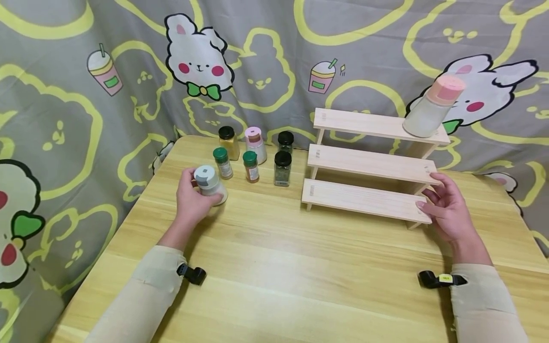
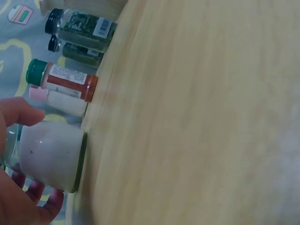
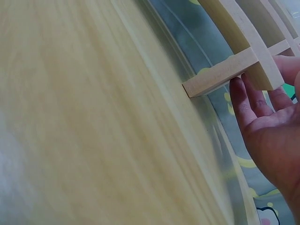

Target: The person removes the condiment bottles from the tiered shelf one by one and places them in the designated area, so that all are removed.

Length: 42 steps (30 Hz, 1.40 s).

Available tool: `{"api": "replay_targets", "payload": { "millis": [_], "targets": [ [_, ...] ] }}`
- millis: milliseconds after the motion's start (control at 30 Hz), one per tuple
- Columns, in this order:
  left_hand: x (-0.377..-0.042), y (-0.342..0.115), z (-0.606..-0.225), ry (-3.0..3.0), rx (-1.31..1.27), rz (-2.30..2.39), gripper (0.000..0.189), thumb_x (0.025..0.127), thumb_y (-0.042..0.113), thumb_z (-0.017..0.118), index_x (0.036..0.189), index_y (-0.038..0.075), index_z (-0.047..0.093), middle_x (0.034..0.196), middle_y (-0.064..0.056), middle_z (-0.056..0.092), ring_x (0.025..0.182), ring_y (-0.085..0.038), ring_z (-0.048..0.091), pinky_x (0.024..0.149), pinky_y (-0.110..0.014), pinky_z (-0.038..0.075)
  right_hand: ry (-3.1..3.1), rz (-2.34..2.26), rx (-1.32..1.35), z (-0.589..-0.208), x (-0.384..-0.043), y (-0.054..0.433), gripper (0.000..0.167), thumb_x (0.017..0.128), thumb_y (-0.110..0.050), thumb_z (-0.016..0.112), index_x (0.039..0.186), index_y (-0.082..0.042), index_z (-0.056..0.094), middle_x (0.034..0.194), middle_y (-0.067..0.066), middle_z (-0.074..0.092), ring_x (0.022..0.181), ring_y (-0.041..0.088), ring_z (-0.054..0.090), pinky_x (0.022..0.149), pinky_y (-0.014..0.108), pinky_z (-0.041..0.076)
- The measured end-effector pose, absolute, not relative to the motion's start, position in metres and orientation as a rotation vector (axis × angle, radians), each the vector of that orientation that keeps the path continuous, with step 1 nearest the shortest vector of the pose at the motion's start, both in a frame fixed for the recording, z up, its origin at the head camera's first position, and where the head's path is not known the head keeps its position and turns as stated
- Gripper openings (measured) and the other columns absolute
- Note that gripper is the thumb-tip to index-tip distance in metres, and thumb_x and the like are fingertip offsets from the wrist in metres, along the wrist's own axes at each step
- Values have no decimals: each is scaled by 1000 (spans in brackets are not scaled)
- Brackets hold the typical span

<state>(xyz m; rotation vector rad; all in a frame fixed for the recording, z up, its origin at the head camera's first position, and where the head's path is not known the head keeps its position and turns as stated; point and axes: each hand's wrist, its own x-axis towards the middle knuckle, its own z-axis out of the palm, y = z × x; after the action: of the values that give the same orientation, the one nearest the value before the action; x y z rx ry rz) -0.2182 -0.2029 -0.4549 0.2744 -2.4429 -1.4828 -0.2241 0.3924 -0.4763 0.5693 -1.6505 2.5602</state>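
My left hand point(image 1: 191, 197) grips a glass seasoning jar point(image 1: 207, 184) with a pale grey cap and white contents. In the left wrist view the thumb and fingers curl round the jar point(image 2: 51, 152); its base is at the tabletop, and I cannot tell whether it touches. At the right, my right hand point(image 1: 448, 209) holds the end of a three-step wooden rack point(image 1: 364, 200), thumb over the lowest step. The right wrist view shows fingers point(image 3: 243, 101) under the step's end. A pink-capped jar point(image 1: 433, 107) with white contents stands on the rack's top step.
Behind the left hand stand green-capped bottles point(image 1: 250, 166), a yellow-filled jar point(image 1: 228, 143), a pink-capped jar point(image 1: 256, 145) and black-capped jars point(image 1: 282, 169). A patterned curtain point(image 1: 266, 62) hangs behind the wooden table point(image 1: 274, 276).
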Motion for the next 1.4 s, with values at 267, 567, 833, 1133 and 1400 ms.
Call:
{"api": "replay_targets", "payload": {
  "millis": [267, 567, 833, 1133, 1400],
  "targets": [
    [-222, -200, -438, -2379, 245, -1486, 83, 71, 2, 87, 139, 8, 40, 129, -14, 47, 118, -30, 47, 100, -46, 42, -1659, 2557, 576, -474, -224, 392, 80, 80, 41, 34, 147, -3, 37, 129, 12, 54, 113, 22, 58, 78, 32, 57],
    [-231, -193, -417, -2363, 136, -1385, 82, 68, 2, 89, 137, 10, 44, 126, -13, 48, 116, -28, 46, 96, -46, 41, -1703, 2521, 567, -475, -223, 392, 81, 81, 41, 35, 148, -3, 37, 131, 11, 54, 113, 22, 57, 78, 31, 57],
    [-242, -179, -390, -2356, 23, -1279, 79, 70, 9, 89, 136, 9, 45, 123, -11, 46, 113, -26, 47, 97, -41, 43, -1708, 2508, 574, -475, -223, 393, 81, 80, 41, 35, 148, -3, 37, 131, 10, 54, 113, 21, 57, 78, 30, 57],
    [-256, -156, -364, -2359, -81, -1235, 77, 72, 10, 89, 135, 9, 45, 123, -10, 45, 114, -23, 46, 101, -36, 42, -1711, 2502, 587, -476, -223, 393, 81, 80, 41, 34, 147, -2, 37, 130, 11, 54, 113, 22, 57, 79, 30, 57],
    [-272, -130, -354, -2347, -174, -1261, 76, 70, 6, 88, 134, 11, 47, 122, -12, 46, 112, -23, 45, 97, -28, 41, -1704, 2499, 585, -478, -224, 394, 82, 79, 42, 33, 147, -3, 38, 129, 11, 54, 114, 22, 57, 80, 30, 57]
  ]
}}
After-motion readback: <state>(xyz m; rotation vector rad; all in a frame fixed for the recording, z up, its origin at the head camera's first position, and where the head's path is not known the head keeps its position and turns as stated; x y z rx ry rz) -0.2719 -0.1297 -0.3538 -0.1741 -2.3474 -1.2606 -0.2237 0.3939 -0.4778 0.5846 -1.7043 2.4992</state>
